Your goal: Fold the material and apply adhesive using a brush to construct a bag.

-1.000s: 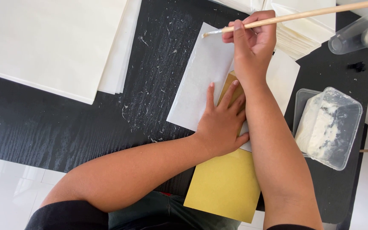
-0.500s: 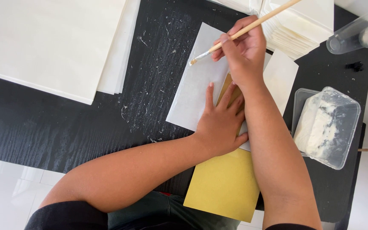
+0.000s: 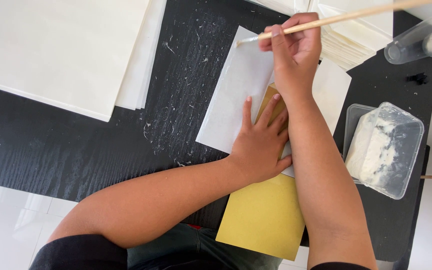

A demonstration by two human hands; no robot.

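My left hand (image 3: 261, 142) lies flat with fingers spread, pressing on a yellow sheet (image 3: 265, 215) and a white sheet (image 3: 236, 90) that lie on the black table (image 3: 76, 150). My right hand (image 3: 293, 55) holds a long wooden-handled brush (image 3: 356, 15). The brush tip touches the white sheet near its top edge. My right forearm crosses over the yellow sheet and hides part of both sheets.
A clear plastic tub of white paste (image 3: 386, 147) stands at the right. A stack of cream sheets (image 3: 61, 50) lies at the top left, a smaller white stack (image 3: 353, 37) at the top right beside a clear cup (image 3: 421, 35). White floor shows at the lower left.
My right hand has swung the brush: its tip dipped lower onto the white sheet, then moved back up near the sheet's top edge. My left hand has stayed pressed in place.
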